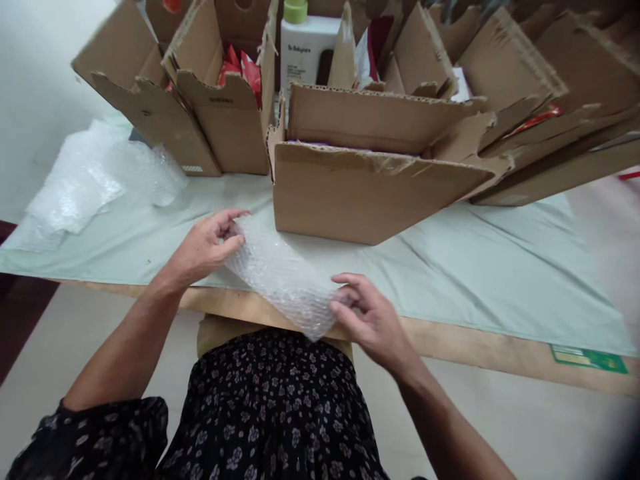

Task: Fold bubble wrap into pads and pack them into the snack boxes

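Observation:
A folded strip of clear bubble wrap (285,273) stretches slantwise between my two hands at the table's front edge. My left hand (207,247) grips its upper left end, thumb on top. At the lower right end, my right hand (365,313) pinches the wrap between thumb and curled fingers. The wrap's lower corner hangs past the table edge, above my lap. Just beyond it stands an open cardboard box (350,200) with a slanted side; a little purple shows inside.
More open cardboard boxes (240,133) line the back, some holding red packets (250,73). A white bottle with a green cap (303,50) stands among them. Loose bubble wrap (80,180) lies at left on the pale green cloth (480,267). A green card (587,358) is at the front right edge.

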Available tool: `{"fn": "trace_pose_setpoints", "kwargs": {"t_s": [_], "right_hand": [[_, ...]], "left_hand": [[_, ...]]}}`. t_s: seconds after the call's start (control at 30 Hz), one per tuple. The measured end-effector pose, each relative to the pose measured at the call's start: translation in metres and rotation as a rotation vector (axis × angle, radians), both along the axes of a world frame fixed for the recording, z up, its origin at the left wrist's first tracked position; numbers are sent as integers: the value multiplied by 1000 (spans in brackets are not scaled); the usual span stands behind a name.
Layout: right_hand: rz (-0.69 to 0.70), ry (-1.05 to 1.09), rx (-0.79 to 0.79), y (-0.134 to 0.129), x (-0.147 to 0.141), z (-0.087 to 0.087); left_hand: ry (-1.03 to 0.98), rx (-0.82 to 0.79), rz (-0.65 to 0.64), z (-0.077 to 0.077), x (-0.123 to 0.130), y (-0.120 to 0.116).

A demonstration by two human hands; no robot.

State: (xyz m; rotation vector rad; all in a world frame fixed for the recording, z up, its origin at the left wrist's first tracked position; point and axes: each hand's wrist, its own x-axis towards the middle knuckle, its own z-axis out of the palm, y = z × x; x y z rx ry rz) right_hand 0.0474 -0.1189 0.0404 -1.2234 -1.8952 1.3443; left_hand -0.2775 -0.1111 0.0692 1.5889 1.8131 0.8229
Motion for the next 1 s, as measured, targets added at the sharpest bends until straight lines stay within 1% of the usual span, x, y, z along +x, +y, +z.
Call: {"fn": "trace_pose_setpoints", "kwargs": {"t_s": [0.07,0.13,0.2,0.27,0.37,0.43,0.5,0.53,0.6,0.63,0.7,0.73,0.8,0.87,0.93,1.0], "right_hand": [[119,64,-129,-10,-25,-7],[186,98,-162,-15,-50,-12],[194,123,-156,-13,-72,-15],[175,155,-158,-5,-89,-17],[146,190,-154,8,-103,-17],[142,174,-139,15,-107,-18],[160,139,-135,20,-109,-18],[170,127,-142,22,-109,-19],[177,127,-170,24,-108,-19],[173,139,-193,26,-108,-18],[159,171,-263,28,-106,-16],[158,191,-311,30,-105,-15],[168,240,-417,33,-104,-13],[185,299,-505,37,-104,-12],[173,376,-569,39,-107,-12],[104,462,-611,41,-110,-12]], "left_hand": [[191,44,2,7,-8,11],[330,80,-1,9,-13,26],[389,91,-13,4,-15,44],[409,65,-35,-6,-15,64],[471,20,-95,-20,-13,91],[526,18,-129,-25,-10,106],[571,50,-131,-26,-7,114],[584,83,-119,-26,-5,115],[577,181,-83,-25,-1,105],[548,235,-71,-25,1,95],[432,302,-85,-27,4,66],[350,306,-120,-29,5,48],[181,262,-203,-34,4,15],[65,221,-260,-40,1,-11],[-6,202,-281,-44,-4,-26],[-50,200,-271,-47,-8,-32]]}}
